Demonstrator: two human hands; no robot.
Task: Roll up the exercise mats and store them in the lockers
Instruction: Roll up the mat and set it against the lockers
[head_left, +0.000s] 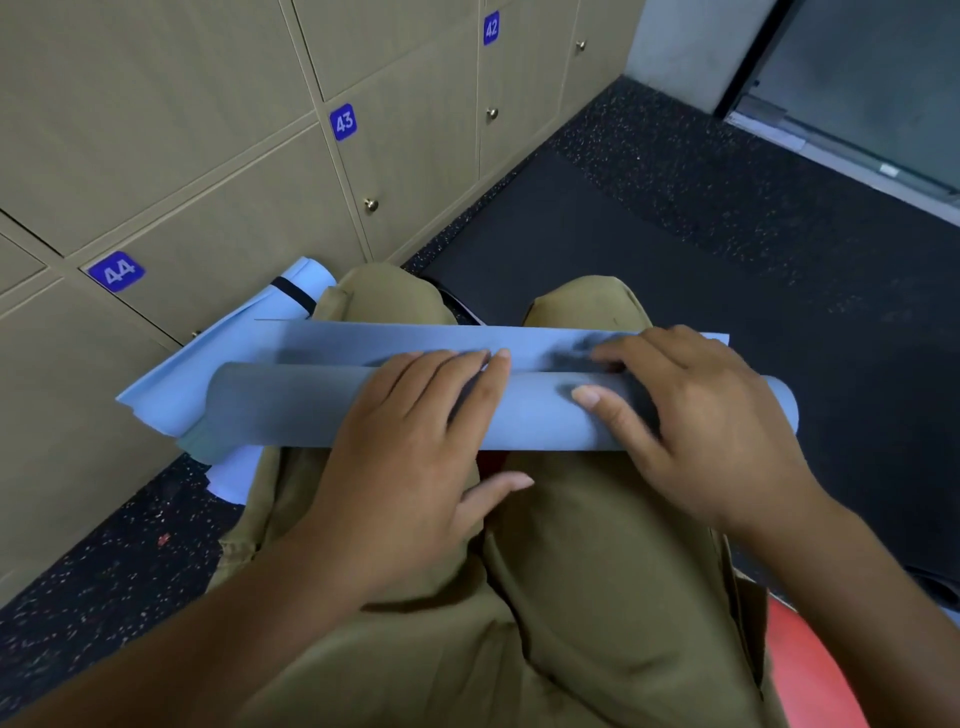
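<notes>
A light blue exercise mat (291, 405), mostly rolled into a tube, lies across my thighs with a short flat flap still open toward my knees. My left hand (410, 462) rests palm-down on the middle of the roll, fingers over its top and thumb spread below. My right hand (696, 415) presses on the right part of the roll, fingers curled over it. A second light blue rolled mat (291, 286), bound with a black strap, lies on the floor by my left knee against the lockers.
Beige lockers (223, 171) numbered 42, 43 and 44, all shut, with small brass knobs, line the left side. A black mat (597, 244) lies flat on the speckled dark floor ahead. A red seat (810, 670) shows at lower right. A glass door (872, 83) stands at far right.
</notes>
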